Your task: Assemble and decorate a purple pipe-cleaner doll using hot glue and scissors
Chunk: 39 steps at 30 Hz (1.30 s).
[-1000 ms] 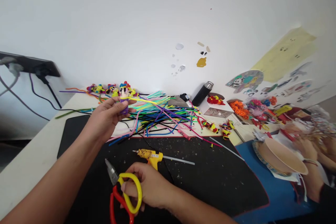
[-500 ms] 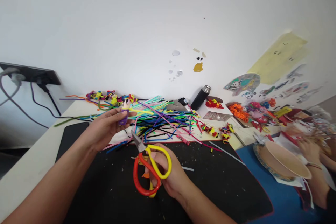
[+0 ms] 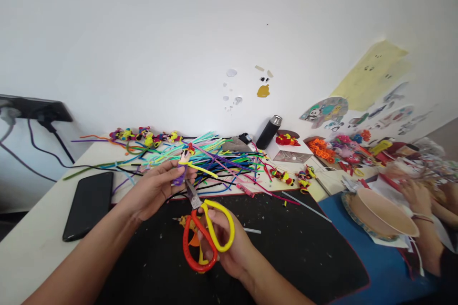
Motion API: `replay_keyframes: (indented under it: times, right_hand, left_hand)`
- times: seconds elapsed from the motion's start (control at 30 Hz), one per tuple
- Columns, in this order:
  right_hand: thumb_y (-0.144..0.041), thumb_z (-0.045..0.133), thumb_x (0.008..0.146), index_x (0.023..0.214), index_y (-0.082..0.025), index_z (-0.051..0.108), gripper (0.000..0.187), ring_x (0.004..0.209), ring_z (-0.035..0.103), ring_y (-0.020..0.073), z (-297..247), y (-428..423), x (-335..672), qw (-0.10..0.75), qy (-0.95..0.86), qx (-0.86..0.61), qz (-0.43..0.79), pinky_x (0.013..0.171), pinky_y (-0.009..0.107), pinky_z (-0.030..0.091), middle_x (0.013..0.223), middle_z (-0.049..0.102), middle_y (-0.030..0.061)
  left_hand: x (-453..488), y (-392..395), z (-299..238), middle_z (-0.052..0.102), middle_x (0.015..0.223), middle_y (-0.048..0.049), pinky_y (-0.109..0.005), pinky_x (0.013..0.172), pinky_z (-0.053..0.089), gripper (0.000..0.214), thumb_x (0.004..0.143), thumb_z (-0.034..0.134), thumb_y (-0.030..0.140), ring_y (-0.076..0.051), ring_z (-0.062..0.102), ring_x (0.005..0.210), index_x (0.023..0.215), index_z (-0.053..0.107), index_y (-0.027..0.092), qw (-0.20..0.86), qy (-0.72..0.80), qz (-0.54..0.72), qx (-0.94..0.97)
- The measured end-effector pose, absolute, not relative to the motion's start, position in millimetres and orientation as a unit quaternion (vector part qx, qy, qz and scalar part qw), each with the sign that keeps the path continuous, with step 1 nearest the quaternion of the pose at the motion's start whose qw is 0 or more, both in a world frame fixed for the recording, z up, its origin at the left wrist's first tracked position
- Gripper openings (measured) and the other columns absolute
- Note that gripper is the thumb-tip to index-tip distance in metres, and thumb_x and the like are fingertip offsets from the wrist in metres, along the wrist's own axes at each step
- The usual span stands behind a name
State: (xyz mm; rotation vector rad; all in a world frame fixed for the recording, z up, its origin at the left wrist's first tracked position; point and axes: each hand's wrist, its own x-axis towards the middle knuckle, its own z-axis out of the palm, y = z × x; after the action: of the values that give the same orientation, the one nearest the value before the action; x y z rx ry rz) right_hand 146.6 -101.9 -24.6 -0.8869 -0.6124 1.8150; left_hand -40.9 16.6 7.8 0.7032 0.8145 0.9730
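Note:
My left hand [image 3: 162,182] pinches a small pipe-cleaner doll [image 3: 185,157] with a purple body, a pale head and red on top. A yellow pipe cleaner [image 3: 203,170] sticks out from it to the right. In my right hand [image 3: 229,236] is a pair of scissors [image 3: 195,202] with one red and one yellow handle. Their blades point up toward the doll's lower end, close to my left fingers; whether they touch it I cannot tell. Behind my right hand, partly hidden, an orange and yellow tool [image 3: 186,222] lies on the black mat [image 3: 286,257].
Many coloured pipe cleaners [image 3: 229,162] lie heaped behind the mat. Finished dolls [image 3: 143,136] line the back left. A phone [image 3: 88,205] is at left, a black flask [image 3: 269,132] by a white box [image 3: 289,151]. At right, another person's hands [image 3: 418,198] are near a bowl [image 3: 388,212].
The view has turned slightly. My left hand and the doll have come right, nearer the scissors, whose blades now reach the doll's lower end. More of the phone shows.

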Motion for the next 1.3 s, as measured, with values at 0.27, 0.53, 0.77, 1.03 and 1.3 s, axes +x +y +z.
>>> replay_keyframes:
  times: [0.27, 0.53, 0.77, 1.03, 1.3]
  right_hand:
    - [-0.070, 0.073, 0.089, 0.126, -0.016, 0.067, 0.066, 0.038, 0.052, 0.0075, -38, -104, 139, 0.464, -0.258, -0.273, 0.802, 0.037, 0.019, 0.038, 0.074, 0.068, -0.0004]
    - [-0.073, 0.067, 0.093, 0.134, -0.012, 0.063, 0.074, 0.039, 0.059, 0.0114, -28, -103, 133, 0.452, -0.314, -0.271, 0.790, 0.037, 0.019, 0.039, 0.072, 0.071, 0.0030]
    - [-0.082, 0.064, 0.088, 0.137, -0.016, 0.057, 0.082, 0.055, 0.073, 0.0179, -32, -104, 137, 0.433, -0.372, -0.263, 0.778, 0.045, 0.019, 0.047, 0.084, 0.078, 0.0103]
    - [-0.085, 0.066, 0.083, 0.138, -0.016, 0.056, 0.089, 0.058, 0.074, 0.0194, -36, -104, 129, 0.395, -0.396, -0.293, 0.776, 0.052, 0.026, 0.054, 0.091, 0.076, 0.0123]
    - [-0.086, 0.068, 0.080, 0.124, -0.016, 0.059, 0.083, 0.038, 0.059, 0.0116, -16, -101, 123, 0.406, -0.432, -0.391, 0.704, 0.038, 0.020, 0.044, 0.072, 0.070, 0.0016]
  left_hand:
    - [-39, 7, 21, 0.081, 0.097, -0.0073, -0.026, 0.077, 0.062, 0.046, 0.060, 0.103, 0.037, -0.026, 0.079, 0.099, 0.090, 0.072, 0.019, 0.718, 0.371, 0.477, 0.345]
    - [-43, 5, 29, 0.080, 0.094, -0.0054, -0.033, 0.087, 0.052, 0.050, 0.059, 0.101, 0.049, -0.026, 0.072, 0.101, 0.090, 0.074, 0.021, 0.662, 0.387, 0.504, 0.397]
    - [-50, 14, 28, 0.071, 0.085, 0.0013, -0.024, 0.077, 0.048, 0.048, 0.049, 0.106, 0.040, -0.016, 0.063, 0.087, 0.081, 0.075, 0.021, 0.612, 0.377, 0.603, 0.347]
    - [-49, 15, 29, 0.066, 0.080, 0.0016, -0.020, 0.063, 0.046, 0.047, 0.050, 0.106, 0.036, -0.012, 0.057, 0.074, 0.079, 0.074, 0.018, 0.624, 0.363, 0.612, 0.324]
    - [-47, 12, 24, 0.067, 0.079, 0.0028, -0.021, 0.063, 0.048, 0.051, 0.051, 0.106, 0.038, -0.012, 0.058, 0.071, 0.084, 0.071, 0.020, 0.627, 0.381, 0.580, 0.354]
